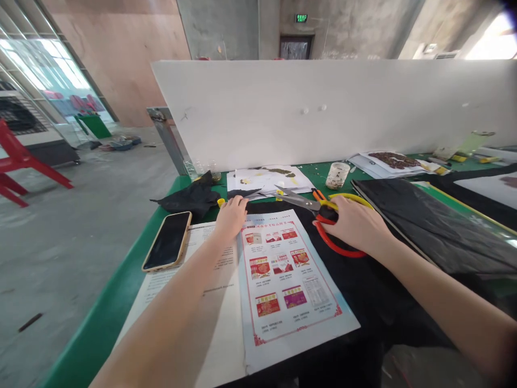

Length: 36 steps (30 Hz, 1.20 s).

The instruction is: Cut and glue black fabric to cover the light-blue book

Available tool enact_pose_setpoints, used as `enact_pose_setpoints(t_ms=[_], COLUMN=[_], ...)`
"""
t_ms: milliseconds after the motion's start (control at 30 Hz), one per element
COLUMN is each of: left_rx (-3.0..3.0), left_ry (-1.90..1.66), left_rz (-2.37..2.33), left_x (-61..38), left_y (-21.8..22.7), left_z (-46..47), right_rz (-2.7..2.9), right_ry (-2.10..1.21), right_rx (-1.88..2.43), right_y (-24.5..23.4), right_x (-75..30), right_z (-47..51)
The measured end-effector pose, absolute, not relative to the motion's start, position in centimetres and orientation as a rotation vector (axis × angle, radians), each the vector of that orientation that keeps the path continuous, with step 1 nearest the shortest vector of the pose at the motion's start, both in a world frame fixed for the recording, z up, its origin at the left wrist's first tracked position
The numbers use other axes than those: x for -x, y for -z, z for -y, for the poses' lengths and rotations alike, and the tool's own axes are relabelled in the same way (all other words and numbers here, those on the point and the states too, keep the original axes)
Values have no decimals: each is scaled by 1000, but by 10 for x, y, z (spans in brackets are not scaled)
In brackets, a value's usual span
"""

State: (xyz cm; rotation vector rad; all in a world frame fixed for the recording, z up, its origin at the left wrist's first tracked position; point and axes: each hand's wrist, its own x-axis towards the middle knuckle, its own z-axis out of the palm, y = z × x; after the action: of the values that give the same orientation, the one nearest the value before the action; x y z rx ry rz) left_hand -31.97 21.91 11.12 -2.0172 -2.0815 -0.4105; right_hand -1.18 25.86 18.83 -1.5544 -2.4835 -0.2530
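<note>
My right hand [355, 225] grips large scissors [302, 201] with one yellow and one red handle. The blades are spread apart and point left, above the far edge of the printed page. My left hand [232, 218] rests at the top of an open booklet [189, 318], fingers curled together near a thin dark pointed piece [247, 193]. What these fingers pinch, if anything, is hidden. The booklet's right page [299, 339] carries red and purple product pictures with a red border. Black cloth [343, 291] lies under it.
A phone [167, 242] lies on the booklet's left side. Crumpled black material [191, 196], pictured sheets [299, 186], a clear cup [337, 176] and a black folder [412, 215] lie around on the green table [84, 334]. A white board [258, 113] stands behind.
</note>
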Motion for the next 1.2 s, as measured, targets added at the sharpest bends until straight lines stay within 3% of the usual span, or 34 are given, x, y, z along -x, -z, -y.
enact_pose_setpoints(t_ms=[500,1200], left_rx=[2500,2315], left_ry=[248,218], left_rz=[1869,1951], left_x=[220,213], left_y=[-110,-105], left_z=[-8,-4], right_rz=[2321,2464], right_ry=[-42,22], right_rx=[1977,1929], right_y=[-109,-103], right_x=[-87,-92], right_z=[-229,-226])
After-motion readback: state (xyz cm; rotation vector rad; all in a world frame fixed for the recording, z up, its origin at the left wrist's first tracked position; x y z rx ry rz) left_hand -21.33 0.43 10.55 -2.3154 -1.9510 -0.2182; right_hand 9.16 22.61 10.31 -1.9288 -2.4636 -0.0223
